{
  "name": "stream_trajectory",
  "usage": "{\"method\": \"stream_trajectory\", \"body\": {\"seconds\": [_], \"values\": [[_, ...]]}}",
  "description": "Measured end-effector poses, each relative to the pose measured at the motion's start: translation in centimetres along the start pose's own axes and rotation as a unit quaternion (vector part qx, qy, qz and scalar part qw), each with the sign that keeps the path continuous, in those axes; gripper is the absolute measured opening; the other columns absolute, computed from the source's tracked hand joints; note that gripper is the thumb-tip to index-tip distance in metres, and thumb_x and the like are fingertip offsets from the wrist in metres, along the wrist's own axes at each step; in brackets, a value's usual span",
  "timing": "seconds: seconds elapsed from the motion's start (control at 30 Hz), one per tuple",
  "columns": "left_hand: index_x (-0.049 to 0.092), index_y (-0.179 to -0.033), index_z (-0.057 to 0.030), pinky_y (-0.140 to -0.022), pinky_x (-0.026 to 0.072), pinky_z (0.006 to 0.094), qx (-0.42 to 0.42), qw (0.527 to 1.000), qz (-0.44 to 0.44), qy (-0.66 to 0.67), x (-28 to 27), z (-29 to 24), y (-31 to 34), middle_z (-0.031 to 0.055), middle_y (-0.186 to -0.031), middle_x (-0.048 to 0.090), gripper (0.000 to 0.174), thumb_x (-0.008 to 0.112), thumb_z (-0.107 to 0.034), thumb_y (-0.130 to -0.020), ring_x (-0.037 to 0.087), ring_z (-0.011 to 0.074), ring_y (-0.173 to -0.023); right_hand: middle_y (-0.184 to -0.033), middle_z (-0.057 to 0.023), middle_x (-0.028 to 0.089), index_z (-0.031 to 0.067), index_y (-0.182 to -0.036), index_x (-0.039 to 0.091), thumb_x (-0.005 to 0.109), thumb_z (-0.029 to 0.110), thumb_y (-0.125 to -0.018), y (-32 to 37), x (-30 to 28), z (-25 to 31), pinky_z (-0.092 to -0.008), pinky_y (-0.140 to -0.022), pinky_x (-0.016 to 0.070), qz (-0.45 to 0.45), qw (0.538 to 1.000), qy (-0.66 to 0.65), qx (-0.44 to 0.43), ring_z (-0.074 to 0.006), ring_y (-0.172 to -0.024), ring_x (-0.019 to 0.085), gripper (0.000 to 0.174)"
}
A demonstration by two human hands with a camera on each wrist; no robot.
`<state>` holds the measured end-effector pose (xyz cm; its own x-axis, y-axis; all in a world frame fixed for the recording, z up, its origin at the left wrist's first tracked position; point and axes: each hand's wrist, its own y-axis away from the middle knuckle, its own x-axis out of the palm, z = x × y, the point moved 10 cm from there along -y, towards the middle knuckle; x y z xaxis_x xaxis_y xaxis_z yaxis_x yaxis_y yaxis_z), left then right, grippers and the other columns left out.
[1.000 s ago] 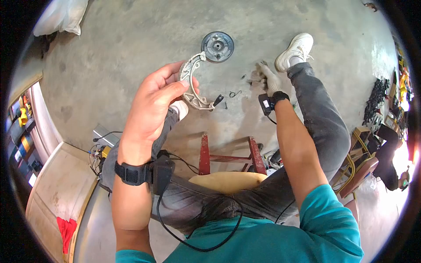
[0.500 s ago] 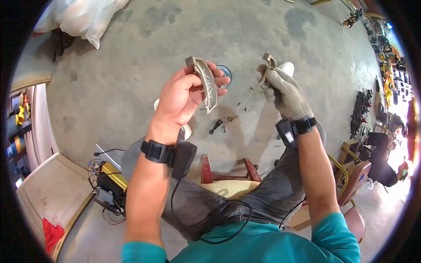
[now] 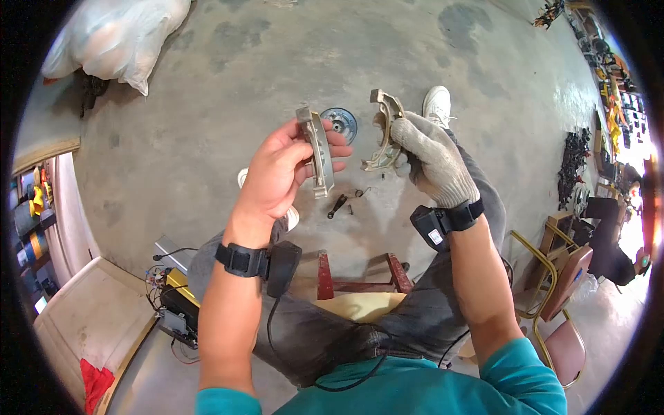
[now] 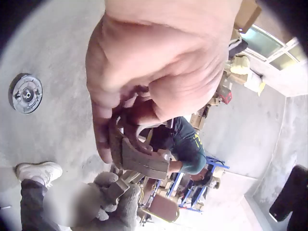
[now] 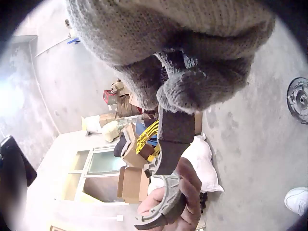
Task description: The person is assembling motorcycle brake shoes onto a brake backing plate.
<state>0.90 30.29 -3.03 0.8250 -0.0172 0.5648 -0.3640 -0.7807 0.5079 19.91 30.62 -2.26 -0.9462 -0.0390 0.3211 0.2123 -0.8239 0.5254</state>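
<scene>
My bare left hand (image 3: 273, 169) grips a curved metal brake shoe (image 3: 319, 155) between thumb and fingers, its narrow edge toward the head camera. The dark lining (image 4: 144, 162) on its outer face shows in the left wrist view. A knitted glove covers my right hand (image 3: 436, 155), which pinches a second brake shoe (image 3: 384, 131) with thumb and fingers. Both shoes are held up over the floor, side by side and apart in the head view. Beyond them a round brake plate (image 3: 339, 126) lies on the concrete, partly hidden by my left fingers.
On the floor below the hands lie a black lever (image 3: 337, 206), a small spring (image 3: 362, 192) and a bolt (image 3: 351, 209). A red-legged stool (image 3: 325, 277) stands between the legs. Chairs (image 3: 567, 346) are at right, a white sack (image 3: 117, 48) at far left.
From low by the floor parts, my right hand has risen with the second brake shoe, then come left toward the other. My left hand has turned its shoe edge-on.
</scene>
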Motion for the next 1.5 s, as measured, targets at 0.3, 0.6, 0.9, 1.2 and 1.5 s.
{"method": "stream_trajectory", "body": {"seconds": [0.3, 0.6, 0.9, 1.2, 1.5], "values": [[0.057, -0.130, 0.0013, -0.090, 0.0599, 0.0389, 0.002, 0.987, -0.064, -0.144, -1.5, 0.6, -0.8, 0.0156, -0.114, 0.069, 0.035, 0.046, 0.001, -0.097, 0.071, 0.0268, -0.106, -0.089, -0.0011, 0.065, -0.0018, -0.118, 0.064, 0.062, 0.028, -0.104, -0.7, -0.8, -1.2, -0.0201, -0.056, 0.0471, 0.012, 0.997, 0.054, 0.047, -0.0046, -0.063, 0.057, 0.033], [0.050, -0.137, 0.0082, -0.087, 0.0572, 0.0344, 0.016, 0.974, -0.083, -0.209, -1.7, 0.4, -0.7, 0.0148, -0.115, 0.070, 0.039, 0.051, -0.002, -0.099, 0.070, 0.0220, -0.105, -0.090, 0.0000, 0.065, 0.0010, -0.116, 0.065, 0.063, 0.031, -0.103, -0.6, -0.5, -1.5, -0.0181, -0.054, 0.0456, 0.004, 0.996, 0.075, 0.045, -0.0024, -0.061, 0.055, 0.033], [0.049, -0.138, 0.0081, -0.086, 0.0563, 0.0330, 0.003, 0.978, -0.082, -0.190, -1.6, 0.3, -0.6, 0.0145, -0.116, 0.070, 0.042, 0.057, -0.006, -0.099, 0.071, 0.0204, -0.103, -0.089, 0.0011, 0.064, 0.0008, -0.119, 0.066, 0.063, 0.033, -0.103, -0.6, -0.3, -1.5, -0.0170, -0.053, 0.0438, 0.008, 0.997, 0.061, 0.044, -0.0019, -0.061, 0.053, 0.036], [0.058, -0.130, 0.0066, -0.084, 0.0551, 0.0303, 0.024, 0.975, -0.089, -0.202, -1.4, -0.1, -0.5, 0.0099, -0.106, 0.072, 0.035, 0.061, -0.006, -0.098, 0.070, 0.0153, -0.095, -0.087, 0.0023, 0.061, 0.0009, -0.119, 0.068, 0.064, 0.034, -0.101, -0.6, -0.2, -1.3, -0.0169, -0.053, 0.0411, 0.011, 0.993, 0.109, 0.041, -0.0016, -0.060, 0.048, 0.038], [0.058, -0.131, 0.0067, -0.086, 0.0553, 0.0302, 0.027, 0.976, -0.063, -0.206, -1.1, -0.1, -0.6, 0.0092, -0.105, 0.072, 0.035, 0.061, -0.007, -0.099, 0.070, 0.0155, -0.096, -0.087, 0.0032, 0.061, 0.0020, -0.119, 0.068, 0.064, 0.036, -0.100, -0.5, 0.0, -1.6, -0.0180, -0.056, 0.0396, 0.011, 0.993, 0.108, 0.056, -0.0025, -0.064, 0.048, 0.038]]}}
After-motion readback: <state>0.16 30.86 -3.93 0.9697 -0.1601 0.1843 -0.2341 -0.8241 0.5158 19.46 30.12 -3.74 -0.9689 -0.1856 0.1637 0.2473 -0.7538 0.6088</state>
